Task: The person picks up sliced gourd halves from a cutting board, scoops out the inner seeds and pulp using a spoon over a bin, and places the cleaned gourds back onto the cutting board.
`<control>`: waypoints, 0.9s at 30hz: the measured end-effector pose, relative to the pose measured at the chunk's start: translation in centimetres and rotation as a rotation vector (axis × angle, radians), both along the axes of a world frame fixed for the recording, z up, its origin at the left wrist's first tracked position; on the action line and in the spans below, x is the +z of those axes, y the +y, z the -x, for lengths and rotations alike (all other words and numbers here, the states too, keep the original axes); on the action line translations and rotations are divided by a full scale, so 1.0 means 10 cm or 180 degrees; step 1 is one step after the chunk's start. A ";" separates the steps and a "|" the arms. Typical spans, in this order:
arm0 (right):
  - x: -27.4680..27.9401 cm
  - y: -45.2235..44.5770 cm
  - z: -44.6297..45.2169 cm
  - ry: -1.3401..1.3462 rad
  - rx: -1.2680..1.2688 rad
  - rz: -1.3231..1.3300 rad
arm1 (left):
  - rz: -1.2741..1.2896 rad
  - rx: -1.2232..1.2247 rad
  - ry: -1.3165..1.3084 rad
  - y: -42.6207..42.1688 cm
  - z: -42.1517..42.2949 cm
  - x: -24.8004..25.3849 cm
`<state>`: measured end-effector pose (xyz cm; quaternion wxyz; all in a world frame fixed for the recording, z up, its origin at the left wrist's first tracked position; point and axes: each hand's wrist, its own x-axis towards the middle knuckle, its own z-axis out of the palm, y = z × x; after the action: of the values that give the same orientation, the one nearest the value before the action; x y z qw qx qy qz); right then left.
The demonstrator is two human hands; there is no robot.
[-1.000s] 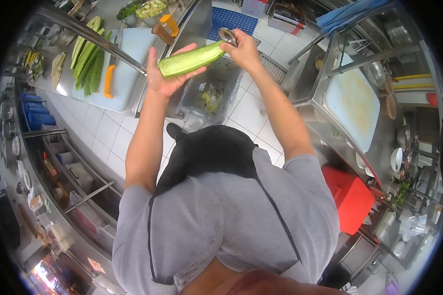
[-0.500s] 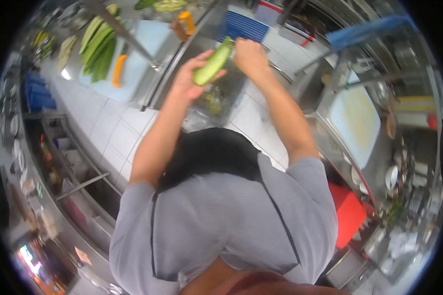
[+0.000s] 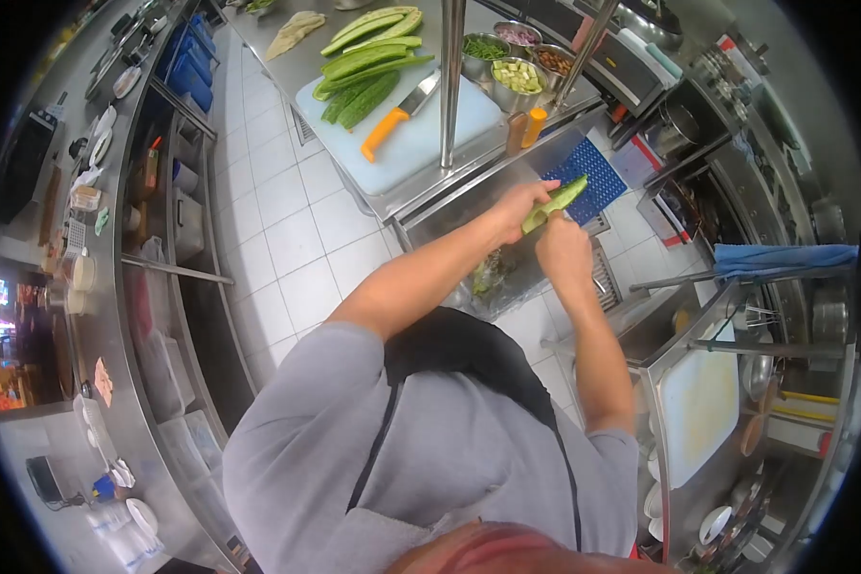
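My left hand (image 3: 524,209) is closed around a zucchini half (image 3: 566,199), its pale cut face partly showing. My right hand (image 3: 562,251) is a fist against the near end of that half; whatever its fingers grip is hidden. Both hands are above a bin (image 3: 521,292) with plant scraps (image 3: 488,275) in it. On the counter beyond, several long green zucchini halves (image 3: 368,67) rest partly on a white cutting board (image 3: 421,148). An orange-handled knife (image 3: 385,134) lies on the same board.
Bowls of diced green pieces (image 3: 517,77), chopped greens (image 3: 486,46) and other ingredients stand past a metal post (image 3: 452,86). Two upright handles (image 3: 534,124) rise at the counter edge. To my right is a steel station with a white board (image 3: 700,407) and a blue cloth (image 3: 784,258).
My view has turned left, bringing the bowls into sight. The zucchini half stays in my left hand; my right fist has moved from its far tip to its near end.
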<state>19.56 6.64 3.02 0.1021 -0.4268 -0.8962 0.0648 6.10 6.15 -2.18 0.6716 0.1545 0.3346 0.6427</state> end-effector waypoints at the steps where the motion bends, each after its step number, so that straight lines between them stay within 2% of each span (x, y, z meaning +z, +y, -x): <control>1: -0.01 -0.05 0.00 0.0003 0.0027 0.0003 | 0.0045 -0.0043 -0.0093 0.02 0.01 -0.04; 4: -0.03 0.08 -0.04 0.0013 -0.0115 -0.0005 | 0.0168 0.0072 0.0208 -0.01 -0.08 -0.04; 7: 0.05 0.22 -0.10 -0.0005 -0.0209 -0.0141 | 0.0112 -0.0036 -0.0216 -0.14 -0.13 0.05; 10: 0.12 0.02 -0.01 0.0116 -0.0122 0.0088 | 0.0199 -0.0098 -0.0495 -0.04 -0.10 0.01; 11: -0.05 0.00 0.02 0.0089 0.0047 -0.0001 | 0.0202 -0.0103 -0.0604 0.00 -0.08 -0.01; 15: 0.09 0.23 -0.03 0.0217 -0.0424 -0.0055 | -0.0102 0.0232 -0.0503 -0.04 -0.18 0.07; 18: -0.07 0.21 0.02 0.0086 -0.0033 0.0141 | 0.0160 0.0287 -0.0503 0.00 -0.19 0.16; 20: -0.06 -0.02 0.01 0.0065 0.0194 -0.0060 | 0.0054 0.0104 -0.0534 0.02 -0.12 0.07; 23: 0.10 -0.09 -0.07 0.0336 0.0017 0.0192 | -0.0187 -0.0116 -0.0694 -0.06 -0.03 -0.11; 27: 0.17 0.08 -0.22 0.0482 -0.0285 0.0234 | -0.0154 0.0070 -0.0758 -0.17 0.04 -0.11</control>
<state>21.74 7.45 4.72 0.1566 -0.4638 -0.8630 0.1251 5.70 4.40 -3.32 0.6956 0.0895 0.2385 0.6718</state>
